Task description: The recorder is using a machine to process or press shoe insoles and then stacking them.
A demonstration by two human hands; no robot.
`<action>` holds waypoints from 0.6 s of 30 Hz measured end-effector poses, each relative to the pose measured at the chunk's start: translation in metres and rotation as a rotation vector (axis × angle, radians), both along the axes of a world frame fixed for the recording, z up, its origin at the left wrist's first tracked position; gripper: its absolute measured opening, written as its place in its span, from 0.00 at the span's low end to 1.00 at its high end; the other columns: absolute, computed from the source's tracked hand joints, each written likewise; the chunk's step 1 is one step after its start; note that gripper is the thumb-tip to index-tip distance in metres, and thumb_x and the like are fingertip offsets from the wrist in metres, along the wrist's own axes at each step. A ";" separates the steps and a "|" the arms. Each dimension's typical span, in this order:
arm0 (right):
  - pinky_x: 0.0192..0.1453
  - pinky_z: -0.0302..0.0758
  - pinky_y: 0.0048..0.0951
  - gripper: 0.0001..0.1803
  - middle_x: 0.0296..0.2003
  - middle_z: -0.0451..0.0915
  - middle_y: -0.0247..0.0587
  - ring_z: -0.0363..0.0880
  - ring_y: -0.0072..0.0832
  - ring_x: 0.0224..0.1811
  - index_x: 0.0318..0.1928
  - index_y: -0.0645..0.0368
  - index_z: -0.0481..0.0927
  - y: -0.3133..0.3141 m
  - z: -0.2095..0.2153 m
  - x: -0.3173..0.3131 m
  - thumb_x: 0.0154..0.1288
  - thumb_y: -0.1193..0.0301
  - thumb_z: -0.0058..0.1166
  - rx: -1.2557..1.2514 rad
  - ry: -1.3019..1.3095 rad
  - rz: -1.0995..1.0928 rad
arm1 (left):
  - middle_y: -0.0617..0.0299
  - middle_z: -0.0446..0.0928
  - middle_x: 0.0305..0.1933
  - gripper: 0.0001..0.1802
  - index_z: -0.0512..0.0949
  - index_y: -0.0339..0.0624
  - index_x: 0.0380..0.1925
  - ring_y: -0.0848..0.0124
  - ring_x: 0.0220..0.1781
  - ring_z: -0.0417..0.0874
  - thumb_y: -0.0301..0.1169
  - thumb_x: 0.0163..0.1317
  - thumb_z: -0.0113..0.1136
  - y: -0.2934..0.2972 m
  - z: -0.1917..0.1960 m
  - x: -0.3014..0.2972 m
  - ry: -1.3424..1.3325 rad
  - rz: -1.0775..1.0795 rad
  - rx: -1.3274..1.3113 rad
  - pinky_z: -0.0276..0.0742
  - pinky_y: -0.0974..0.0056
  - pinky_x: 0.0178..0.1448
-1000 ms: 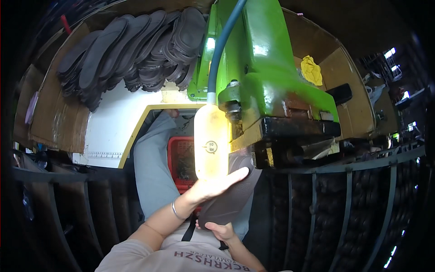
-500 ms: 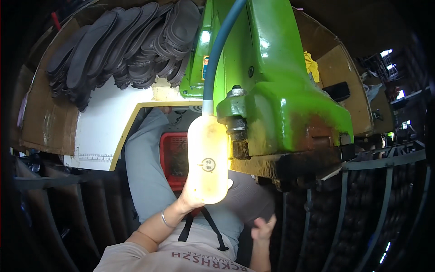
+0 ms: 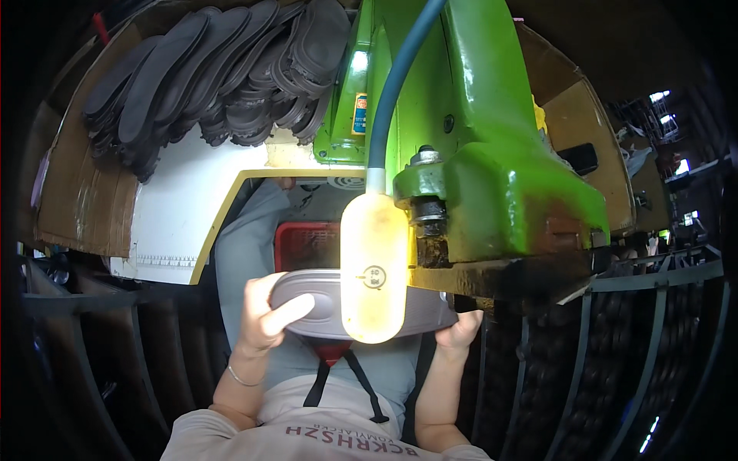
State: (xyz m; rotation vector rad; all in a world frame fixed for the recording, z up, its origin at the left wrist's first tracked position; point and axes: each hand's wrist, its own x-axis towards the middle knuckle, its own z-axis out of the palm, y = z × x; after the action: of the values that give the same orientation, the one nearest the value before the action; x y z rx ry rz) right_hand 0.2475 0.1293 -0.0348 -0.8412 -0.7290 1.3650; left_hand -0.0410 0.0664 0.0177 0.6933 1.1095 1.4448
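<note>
A dark grey shoe sole (image 3: 313, 307) lies crosswise over my lap, held at both ends. My left hand (image 3: 265, 313) grips its left end, with the thumb lying on the upper face. At the other end, my right hand (image 3: 461, 330) is closed on the sole near the underside of the green machine (image 3: 492, 192). A glowing oval lamp (image 3: 373, 269) on a blue-grey flexible neck hangs in front and hides the sole's middle. Some of my right fingers are hidden behind the sole and machine edge.
Several similar grey soles (image 3: 223, 69) are piled on the white table (image 3: 181, 207) at the far left, beside a cardboard wall (image 3: 92, 192). Below the table's cutout sits a red basket (image 3: 307, 238). A dark bar rack (image 3: 661, 292) stands at the right; a cardboard box (image 3: 573, 100) is behind the machine.
My left hand has moved left from behind the lamp and now grips the sole's left end. My right hand has risen to its right end. The sole has come up level.
</note>
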 end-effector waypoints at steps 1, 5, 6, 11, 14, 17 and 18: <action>0.57 0.72 0.32 0.21 0.47 0.78 0.41 0.77 0.31 0.48 0.52 0.67 0.74 -0.005 0.002 -0.007 0.55 0.79 0.50 -0.001 0.006 0.009 | 0.54 0.83 0.34 0.15 0.80 0.24 0.37 0.72 0.35 0.82 0.25 0.51 0.64 -0.007 -0.004 -0.007 -0.031 0.013 -0.009 0.77 0.69 0.42; 0.60 0.74 0.35 0.28 0.56 0.74 0.46 0.77 0.35 0.55 0.62 0.66 0.65 -0.009 0.004 -0.030 0.60 0.75 0.53 0.053 -0.025 0.118 | 0.52 0.82 0.36 0.16 0.78 0.23 0.37 0.71 0.35 0.82 0.27 0.51 0.62 -0.045 -0.023 -0.025 -0.112 0.076 -0.080 0.78 0.69 0.43; 0.57 0.75 0.32 0.25 0.52 0.76 0.46 0.78 0.33 0.52 0.58 0.67 0.69 -0.009 0.004 -0.037 0.58 0.78 0.53 0.044 -0.047 0.103 | 0.52 0.83 0.35 0.17 0.78 0.22 0.36 0.71 0.35 0.82 0.27 0.50 0.63 -0.054 -0.029 -0.026 -0.138 0.076 -0.097 0.78 0.69 0.43; 0.52 0.75 0.29 0.24 0.42 0.81 0.42 0.80 0.30 0.44 0.48 0.68 0.78 0.009 0.014 -0.054 0.46 0.87 0.62 0.282 -0.467 0.184 | 0.52 0.84 0.38 0.17 0.80 0.22 0.40 0.73 0.39 0.82 0.26 0.53 0.66 -0.070 -0.036 -0.027 0.008 -0.331 -0.088 0.77 0.68 0.46; 0.52 0.76 0.29 0.25 0.44 0.81 0.42 0.80 0.29 0.45 0.49 0.68 0.78 0.014 0.028 -0.061 0.45 0.89 0.64 0.247 -0.422 0.209 | 0.56 0.83 0.42 0.19 0.79 0.26 0.46 0.75 0.45 0.80 0.26 0.55 0.65 -0.038 -0.031 -0.001 0.134 -0.400 0.030 0.75 0.67 0.52; 0.52 0.75 0.27 0.23 0.44 0.80 0.41 0.79 0.28 0.45 0.50 0.68 0.76 0.008 0.040 -0.070 0.51 0.88 0.61 0.140 -0.342 0.214 | 0.60 0.83 0.37 0.14 0.79 0.29 0.42 0.76 0.40 0.80 0.25 0.56 0.63 0.014 -0.025 0.032 0.135 -0.345 0.029 0.76 0.68 0.47; 0.52 0.75 0.27 0.23 0.44 0.79 0.41 0.79 0.27 0.45 0.51 0.68 0.75 0.004 0.041 -0.072 0.53 0.87 0.60 0.127 -0.341 0.195 | 0.60 0.83 0.34 0.12 0.80 0.29 0.40 0.76 0.36 0.80 0.25 0.56 0.61 0.032 -0.025 0.041 0.107 -0.284 0.131 0.78 0.69 0.43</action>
State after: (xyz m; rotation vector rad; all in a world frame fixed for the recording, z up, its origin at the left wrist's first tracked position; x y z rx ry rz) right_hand 0.1754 0.1336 0.0066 -0.9305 -1.1765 1.3440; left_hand 0.0003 0.0982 -0.0070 0.9893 0.9587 1.2552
